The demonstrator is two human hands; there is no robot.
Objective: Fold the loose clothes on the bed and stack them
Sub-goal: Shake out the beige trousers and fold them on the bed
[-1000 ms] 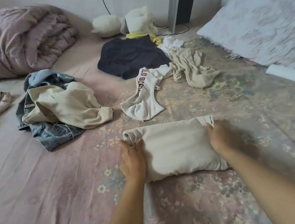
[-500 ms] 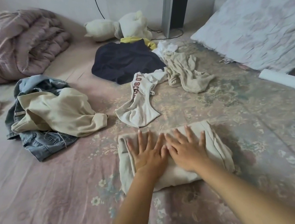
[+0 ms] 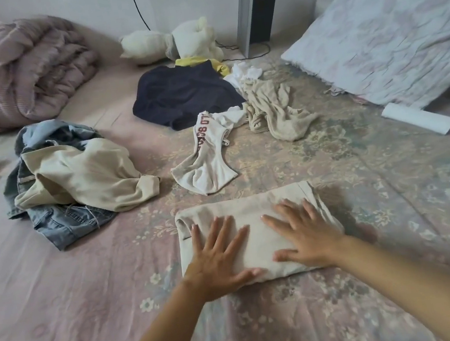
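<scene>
Both hands flat, fingers spread, pressing the folded beige garment (image 3: 254,224) on the bed (image 3: 64,308) just in front of the person: left hand (image 3: 216,261) on its near-left part, right hand (image 3: 305,234) on the right half, neither gripping. Judged step: smoothing the fold; best done with even palm pressure swept outward to the edges, keeping layers aligned. Cream top (image 3: 85,175), denim (image 3: 63,222), navy piece (image 3: 184,95) lie loose beyond

Beige folded garment (image 3: 254,224), perhaps floral bedsheet (image 3: 331,155)
</scene>
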